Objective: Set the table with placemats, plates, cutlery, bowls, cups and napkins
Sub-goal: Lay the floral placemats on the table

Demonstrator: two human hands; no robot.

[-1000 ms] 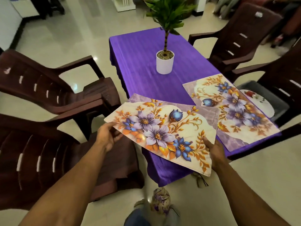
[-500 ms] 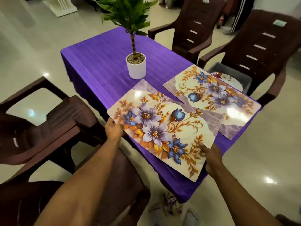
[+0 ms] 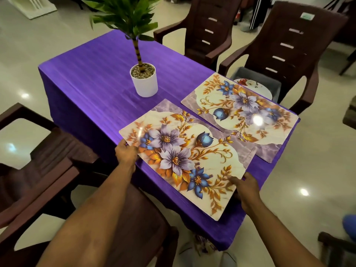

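While both hands, left [image 3: 126,154] and right [image 3: 245,187], pinch the near mat [image 3: 185,157], the far mat [image 3: 242,114] lies placed; plates, cutlery, bowls, cups, napkins remain.

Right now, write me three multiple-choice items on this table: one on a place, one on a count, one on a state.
1. Where does the white plant pot stand?
A. on a chair
B. on the purple tablecloth
C. on a placemat

2. How many floral placemats show?
A. one
B. two
C. four

3. What holds the near placemat?
A. both hands
B. left hand only
C. nothing

Key: 1 B, the pot sits on cloth beyond the mats. 2 B, the near one and the far placemat. 3 A, the left hand and right hand each grip an end.
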